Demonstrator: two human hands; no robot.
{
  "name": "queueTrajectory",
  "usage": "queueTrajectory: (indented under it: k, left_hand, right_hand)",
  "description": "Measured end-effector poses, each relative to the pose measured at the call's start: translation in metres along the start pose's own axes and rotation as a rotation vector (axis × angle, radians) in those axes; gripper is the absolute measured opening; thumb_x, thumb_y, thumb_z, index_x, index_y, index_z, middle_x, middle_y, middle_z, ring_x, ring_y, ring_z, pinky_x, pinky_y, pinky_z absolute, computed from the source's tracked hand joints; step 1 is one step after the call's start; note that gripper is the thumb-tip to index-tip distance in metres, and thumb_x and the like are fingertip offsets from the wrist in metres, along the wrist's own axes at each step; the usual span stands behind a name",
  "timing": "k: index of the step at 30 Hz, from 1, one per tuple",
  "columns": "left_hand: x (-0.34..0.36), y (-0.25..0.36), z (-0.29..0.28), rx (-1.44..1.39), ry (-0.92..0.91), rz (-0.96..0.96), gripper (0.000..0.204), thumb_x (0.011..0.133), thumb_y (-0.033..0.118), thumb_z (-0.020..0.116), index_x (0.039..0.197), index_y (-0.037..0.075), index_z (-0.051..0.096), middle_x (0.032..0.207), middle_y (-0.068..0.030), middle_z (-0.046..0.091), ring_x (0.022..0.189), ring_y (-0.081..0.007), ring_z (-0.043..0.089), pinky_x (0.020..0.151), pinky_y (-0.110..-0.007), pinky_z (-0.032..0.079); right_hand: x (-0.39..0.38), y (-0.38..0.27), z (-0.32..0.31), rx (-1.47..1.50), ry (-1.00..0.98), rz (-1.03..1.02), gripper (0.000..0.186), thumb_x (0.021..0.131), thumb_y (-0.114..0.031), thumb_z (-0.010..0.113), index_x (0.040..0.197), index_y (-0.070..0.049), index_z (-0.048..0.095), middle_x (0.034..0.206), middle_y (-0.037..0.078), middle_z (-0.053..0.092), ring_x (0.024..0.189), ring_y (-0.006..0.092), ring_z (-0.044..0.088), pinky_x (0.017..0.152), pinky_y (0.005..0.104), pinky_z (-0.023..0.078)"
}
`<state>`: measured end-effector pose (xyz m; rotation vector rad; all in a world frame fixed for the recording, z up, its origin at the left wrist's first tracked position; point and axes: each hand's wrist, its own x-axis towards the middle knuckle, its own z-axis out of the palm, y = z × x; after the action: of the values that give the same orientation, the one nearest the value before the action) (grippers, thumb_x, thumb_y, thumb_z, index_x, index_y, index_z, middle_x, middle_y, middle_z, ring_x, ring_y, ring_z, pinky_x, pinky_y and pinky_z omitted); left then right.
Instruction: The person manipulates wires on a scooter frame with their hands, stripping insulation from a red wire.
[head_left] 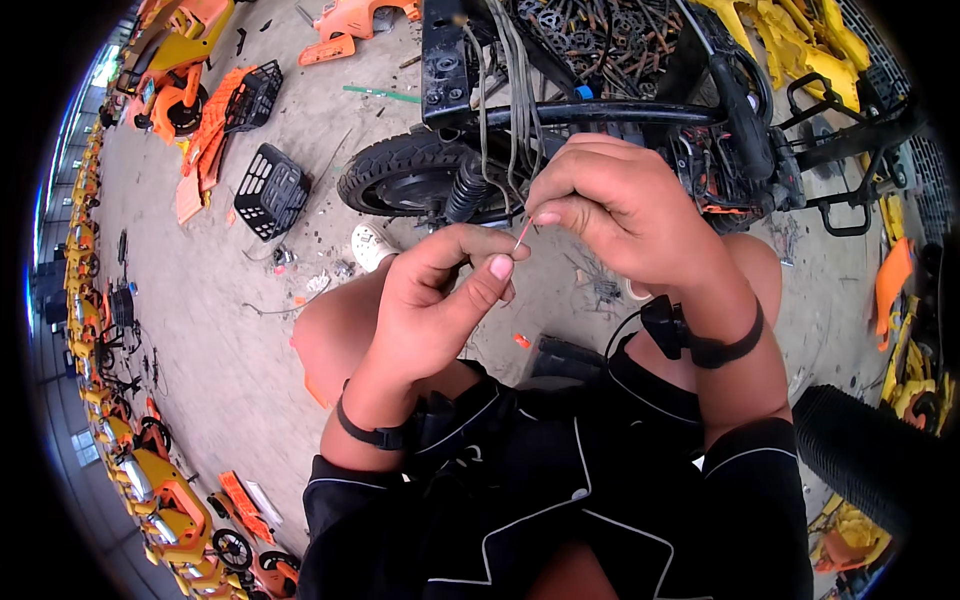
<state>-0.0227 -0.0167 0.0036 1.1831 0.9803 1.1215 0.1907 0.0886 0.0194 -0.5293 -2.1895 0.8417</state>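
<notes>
Both of my hands are raised over the floor, pinching one thin reddish wire [523,236] with a pale end. My left hand [425,295] grips its lower end between thumb and forefinger. The upper part is between the thumb and curled fingers of my right hand [622,205]. Just beyond my fingertips hang several long grey cables [515,95], draped down from a black vehicle frame [640,112]. Whether the reddish wire joins one of these cables is hidden by my right hand.
A black-tyred wheel [400,175] with a shock absorber [465,190] stands ahead, below a heap of chains and metal parts [620,50]. Black plastic baskets [270,190] and orange panels [205,150] lie to the left. Yellow body parts [790,40] are piled at the far right.
</notes>
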Motion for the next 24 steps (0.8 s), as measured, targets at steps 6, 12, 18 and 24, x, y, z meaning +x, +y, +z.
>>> queueTrajectory:
  k: [6, 12, 18, 24]
  left_hand:
    - [0.0, 0.002, 0.002, 0.003, -0.012, 0.015, 0.017, 0.104, 0.01, 0.063, 0.115, -0.001, 0.069, 0.101, -0.0041, 0.07, 0.087, -0.0094, 0.063, 0.078, -0.025, 0.051]
    - [0.003, -0.003, -0.004, -0.037, -0.039, -0.013, 0.018, 0.105, 0.011, 0.061, 0.116, -0.002, 0.069, 0.094, -0.0047, 0.071, 0.089, -0.011, 0.064, 0.079, -0.025, 0.051]
    - [0.002, -0.002, -0.002, -0.201, -0.064, -0.087, 0.019, 0.106, 0.012, 0.061, 0.116, -0.002, 0.068, 0.088, -0.0078, 0.071, 0.082, -0.0126, 0.064, 0.077, -0.027, 0.052]
    - [0.002, 0.001, -0.004, -0.33, -0.014, -0.101, 0.019, 0.105, 0.013, 0.061, 0.115, -0.002, 0.068, 0.082, -0.0092, 0.071, 0.075, -0.0144, 0.063, 0.074, -0.029, 0.052]
  right_hand:
    - [0.003, -0.002, 0.002, 0.007, -0.019, -0.024, 0.01, 0.088, -0.01, 0.073, 0.092, -0.004, 0.066, 0.083, 0.01, 0.066, 0.082, 0.0322, 0.063, 0.077, 0.0422, 0.051]
    - [0.003, -0.002, 0.004, -0.018, -0.016, -0.059, 0.011, 0.087, -0.01, 0.073, 0.092, -0.004, 0.065, 0.084, 0.01, 0.065, 0.083, 0.0321, 0.063, 0.076, 0.0424, 0.051]
    - [0.003, -0.003, 0.007, -0.087, 0.013, -0.089, 0.011, 0.084, -0.009, 0.074, 0.09, -0.005, 0.065, 0.084, 0.009, 0.065, 0.084, 0.0328, 0.063, 0.076, 0.0425, 0.05]
    - [0.003, -0.005, 0.012, -0.097, 0.109, -0.093, 0.011, 0.084, -0.008, 0.075, 0.09, -0.005, 0.067, 0.085, 0.008, 0.067, 0.083, 0.0316, 0.064, 0.075, 0.0409, 0.05]
